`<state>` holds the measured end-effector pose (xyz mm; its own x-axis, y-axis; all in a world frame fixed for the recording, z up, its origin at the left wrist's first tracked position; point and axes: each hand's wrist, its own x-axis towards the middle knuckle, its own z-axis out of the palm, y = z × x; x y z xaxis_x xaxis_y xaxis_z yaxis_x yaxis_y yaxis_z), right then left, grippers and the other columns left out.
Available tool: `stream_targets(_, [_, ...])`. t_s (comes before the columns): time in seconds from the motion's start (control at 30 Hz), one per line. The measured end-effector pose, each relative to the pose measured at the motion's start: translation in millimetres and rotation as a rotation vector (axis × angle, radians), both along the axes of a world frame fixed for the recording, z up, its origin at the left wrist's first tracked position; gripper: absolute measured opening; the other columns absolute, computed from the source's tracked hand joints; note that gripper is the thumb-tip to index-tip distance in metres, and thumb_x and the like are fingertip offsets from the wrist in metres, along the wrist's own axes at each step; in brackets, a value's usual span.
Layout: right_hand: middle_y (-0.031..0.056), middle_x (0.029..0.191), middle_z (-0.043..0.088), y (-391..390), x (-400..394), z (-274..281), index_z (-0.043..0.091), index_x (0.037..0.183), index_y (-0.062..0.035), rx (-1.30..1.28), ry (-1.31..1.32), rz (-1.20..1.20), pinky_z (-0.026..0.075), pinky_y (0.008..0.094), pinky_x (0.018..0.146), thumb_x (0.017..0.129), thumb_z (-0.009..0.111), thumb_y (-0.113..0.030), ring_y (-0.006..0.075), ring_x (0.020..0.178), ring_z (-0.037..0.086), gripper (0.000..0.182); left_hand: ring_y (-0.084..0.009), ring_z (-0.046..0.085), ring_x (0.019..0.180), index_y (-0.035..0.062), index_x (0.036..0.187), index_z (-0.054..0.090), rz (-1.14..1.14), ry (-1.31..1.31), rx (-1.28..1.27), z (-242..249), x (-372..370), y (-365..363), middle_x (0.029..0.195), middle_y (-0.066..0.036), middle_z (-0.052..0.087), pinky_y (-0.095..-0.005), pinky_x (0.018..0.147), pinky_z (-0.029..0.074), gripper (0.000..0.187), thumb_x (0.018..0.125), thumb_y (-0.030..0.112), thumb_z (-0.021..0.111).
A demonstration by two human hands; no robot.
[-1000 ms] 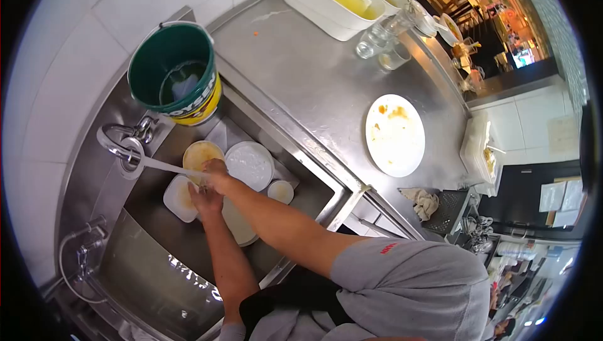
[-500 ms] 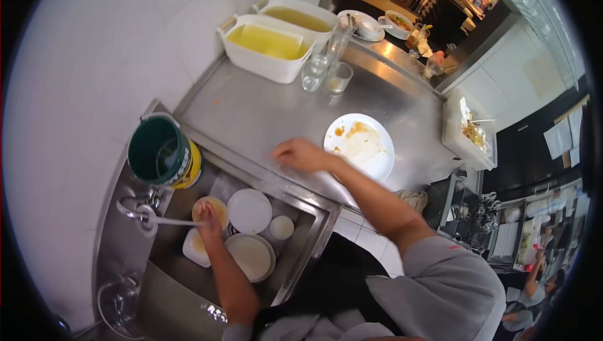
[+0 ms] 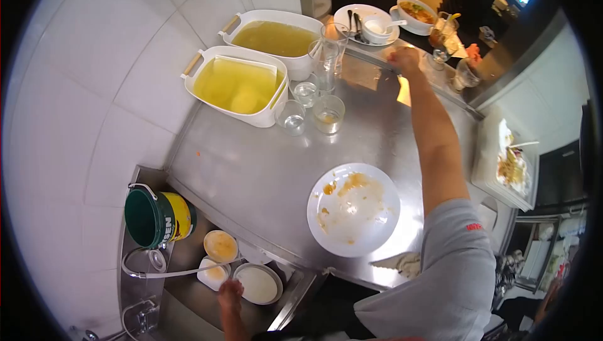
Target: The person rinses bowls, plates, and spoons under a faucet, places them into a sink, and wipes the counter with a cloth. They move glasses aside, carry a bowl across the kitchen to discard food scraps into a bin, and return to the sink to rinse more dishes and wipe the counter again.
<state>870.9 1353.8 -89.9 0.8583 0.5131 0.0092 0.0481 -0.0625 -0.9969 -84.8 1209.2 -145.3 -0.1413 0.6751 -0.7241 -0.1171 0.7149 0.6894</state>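
My right hand [image 3: 404, 59] is stretched out at the far ledge, blurred, with nothing visible in its fingers. Closest to it are a white plate [image 3: 343, 22] carrying dark-handled cutlery and a small white bowl [image 3: 376, 32] with a spoon. My left hand [image 3: 231, 295] hangs low over the sink, its fingers small and partly hidden. Beside it are a round white dish [image 3: 256, 285], a squarish white dish [image 3: 212, 274] and a bowl with orange residue [image 3: 220, 247]. A large sauce-stained white plate [image 3: 353, 210] lies on the steel counter [image 3: 239, 159] between my arms.
Two white tubs of yellowish liquid [image 3: 242, 93] stand at the back left, with several glasses [image 3: 329, 115] beside them. A green and yellow bucket [image 3: 146, 218] sits by the tap hose [image 3: 182, 274]. Food scraps fill a bin [image 3: 512, 165] at right; a soup bowl [image 3: 416, 15] stands on the ledge.
My right hand has moved from above the near counter to the far ledge. My left hand has come off the residue-stained bowl and drawn back toward me. The view has shifted.
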Motion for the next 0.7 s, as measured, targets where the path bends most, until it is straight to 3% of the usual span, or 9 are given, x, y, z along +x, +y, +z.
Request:
stream_targets(0.07, [0.0231,0.087,0.067,18.2,13.3,23.6,0.058,0.096,0.0124,-0.249,0.187,-0.107,0.061,0.0375,0.057,0.099,0.048,-0.016,0.0311,0.068,0.071,0.03,-0.014,0.057,0.061,0.0016,0.104,0.063,-0.187,0.173,0.019,12.9,-5.8,-25.7,0.077,-0.006,0.064,-0.0268,0.054,0.047,0.027,0.092,0.026,0.063])
stream_targets(0.1, [0.0217,0.086,0.068,20.8,13.5,30.0,0.058,0.097,0.0123,-0.267,0.269,-0.102,0.061,0.0362,0.057,0.099,0.05,-0.016,0.0295,0.07,0.072,0.029,-0.0111,0.053,0.055,0.0011,0.103,0.063,-0.319,0.254,0.013,20.4,-10.3,-37.8,0.073,-0.004,0.062,-0.024,0.049,0.043,0.031,0.093,0.03,0.064])
stream_targets(0.2, [0.0197,0.084,0.069,33.5,16.0,37.2,0.061,0.095,0.0109,-0.234,0.248,-0.131,0.061,0.035,0.057,0.096,0.054,-0.013,0.027,0.069,0.072,0.024,-0.0085,0.057,0.054,-0.0011,0.102,0.067,-0.426,0.417,-0.041,44.2,3.2,-59.4,0.073,-0.007,0.067,-0.0229,0.046,0.046,0.025,0.093,0.022,0.062])
stream_targets(0.4, [0.0165,0.079,0.068,48.0,34.1,39.6,0.065,0.092,0.0084,-0.256,0.287,-0.098,0.061,0.034,0.06,0.086,0.062,-0.001,0.0244,0.068,0.071,0.012,-0.0075,0.054,0.054,-0.0011,0.101,0.067,-0.355,0.583,0.062,90.3,66.3,-26.4,0.072,-0.004,0.066,-0.0215,0.048,0.042,0.021,0.094,0.018,0.062])
stream_targets(0.57, [0.0169,0.081,0.068,51.6,23.8,50.2,0.064,0.09,0.0072,-0.33,0.305,-0.148,0.061,0.0337,0.059,0.085,0.061,-0.001,0.0248,0.07,0.071,0.01,-0.005,0.053,0.063,0.0001,0.102,0.069,-0.546,0.439,0.41,126.3,192.4,35.7,0.074,0.0,0.062,-0.0192,0.055,0.04,0.019,0.096,0.017,0.061])
stream_targets(0.63, [0.0171,0.082,0.068,46.0,18.6,50.5,0.063,0.091,0.007,-0.308,0.312,-0.155,0.061,0.0339,0.058,0.086,0.059,-0.001,0.0249,0.069,0.071,0.011,-0.0053,0.052,0.063,0.0015,0.104,0.069,-0.613,0.324,0.329,143.5,238.8,50.3,0.073,0.001,0.061,-0.0196,0.055,0.04,0.019,0.095,0.017,0.062])
stream_targets(0.7, [0.0174,0.083,0.069,36.4,15.9,42.9,0.062,0.095,0.0072,-0.275,0.319,-0.148,0.061,0.0344,0.056,0.087,0.055,0.0,0.0249,0.066,0.071,0.013,-0.0061,0.052,0.063,0.0002,0.104,0.068,-0.538,0.16,0.205,156.2,288.3,58.9,0.073,0.0,0.06,-0.02,0.056,0.04,0.019,0.096,0.016,0.062])
